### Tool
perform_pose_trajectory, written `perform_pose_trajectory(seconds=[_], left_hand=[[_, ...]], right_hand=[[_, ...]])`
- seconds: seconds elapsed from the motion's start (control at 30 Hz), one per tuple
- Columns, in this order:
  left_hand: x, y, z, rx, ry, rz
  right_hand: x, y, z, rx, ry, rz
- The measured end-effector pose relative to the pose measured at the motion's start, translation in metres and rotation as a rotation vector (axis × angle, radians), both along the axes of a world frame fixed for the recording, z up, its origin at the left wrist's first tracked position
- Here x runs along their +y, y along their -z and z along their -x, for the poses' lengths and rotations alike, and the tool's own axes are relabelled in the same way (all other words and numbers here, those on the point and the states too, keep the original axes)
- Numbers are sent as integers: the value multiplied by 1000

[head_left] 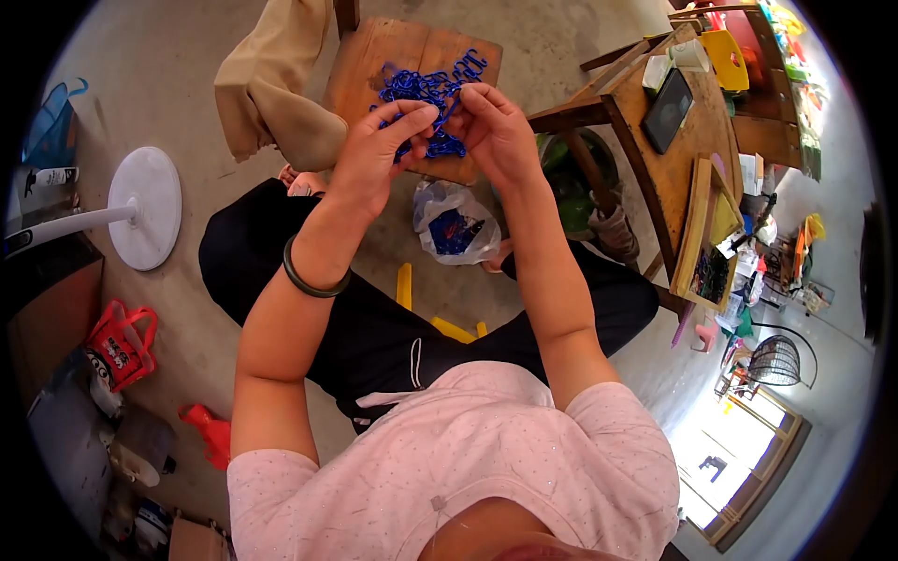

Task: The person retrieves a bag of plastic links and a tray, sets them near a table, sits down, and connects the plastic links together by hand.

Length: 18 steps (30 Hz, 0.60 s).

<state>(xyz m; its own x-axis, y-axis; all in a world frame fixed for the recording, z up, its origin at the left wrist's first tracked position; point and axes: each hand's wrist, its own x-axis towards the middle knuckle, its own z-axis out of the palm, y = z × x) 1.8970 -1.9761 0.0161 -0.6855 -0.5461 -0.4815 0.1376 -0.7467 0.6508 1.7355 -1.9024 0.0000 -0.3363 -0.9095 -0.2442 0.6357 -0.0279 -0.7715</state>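
Observation:
A tangle of shiny blue hook-shaped pieces [412, 86] lies on a small wooden stool [393, 42]. Several of them are lined up at its upper right edge. My left hand [391, 140] is over the near side of the tangle, thumb and fingers pinched; what they grip is hidden. Beside it, my right hand [496, 131] has thumb and forefinger closed at a slim blue piece, its shape partly covered by the fingers. The two hands are close together, fingertips facing. Below the stool, an open clear plastic bag [430, 210] on the floor holds more blue pieces.
A tan cloth [271, 84] hangs left of the stool. To the right, a wooden table [645, 168] bears a phone [668, 110] and a wooden tray [687, 252]. A white round stand base [145, 208] and a red bag [120, 344] are at the left.

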Motion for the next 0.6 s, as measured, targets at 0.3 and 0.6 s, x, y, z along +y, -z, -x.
perform_pose_trajectory(seconds=[0.3,0.6], left_hand=[[-10,14,-5,100,-122,0],[-28,5,-18,133,-325,-97]], right_hand=[[5,-6,-2,322,115,-168],[-18,76,49,1351,-115,-631]])
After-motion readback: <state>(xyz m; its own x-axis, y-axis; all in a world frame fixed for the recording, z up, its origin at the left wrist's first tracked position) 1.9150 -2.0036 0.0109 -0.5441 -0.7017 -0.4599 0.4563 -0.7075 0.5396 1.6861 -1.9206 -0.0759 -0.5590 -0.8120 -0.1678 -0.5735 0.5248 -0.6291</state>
